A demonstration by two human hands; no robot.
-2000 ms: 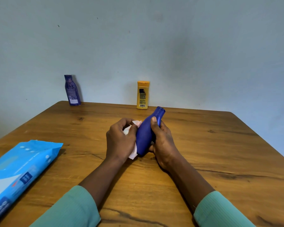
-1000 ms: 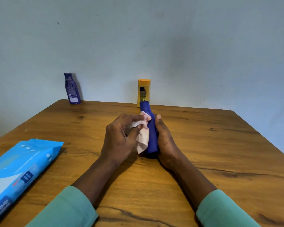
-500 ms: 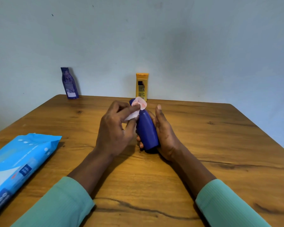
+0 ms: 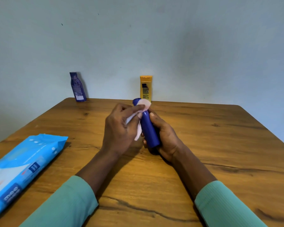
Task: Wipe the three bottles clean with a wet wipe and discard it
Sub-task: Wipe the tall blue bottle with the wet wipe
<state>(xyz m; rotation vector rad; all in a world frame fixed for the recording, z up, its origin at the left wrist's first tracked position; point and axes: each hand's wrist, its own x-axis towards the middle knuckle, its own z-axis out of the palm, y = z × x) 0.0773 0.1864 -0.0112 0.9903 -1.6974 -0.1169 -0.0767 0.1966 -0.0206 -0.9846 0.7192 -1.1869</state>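
Note:
A dark blue bottle (image 4: 149, 130) is held over the middle of the wooden table (image 4: 220, 145), its neck pointing away and slightly left. My right hand (image 4: 166, 138) grips its lower body from the right. My left hand (image 4: 121, 130) pinches a pale pink wet wipe (image 4: 143, 106) and presses it against the bottle's neck and left side. A purple bottle (image 4: 77, 86) stands upright at the table's far left edge by the wall. A yellow bottle (image 4: 146, 88) stands upright at the far edge, just behind the held bottle.
A blue pack of wet wipes (image 4: 21, 166) lies flat on the table at the near left. A plain light wall rises behind the table's far edge. The table's right corner is at the far right.
The blue bottle has been turned in my right hand, from tilted right to neck pointing away and left. My left hand has slid the wipe up from the body to the neck.

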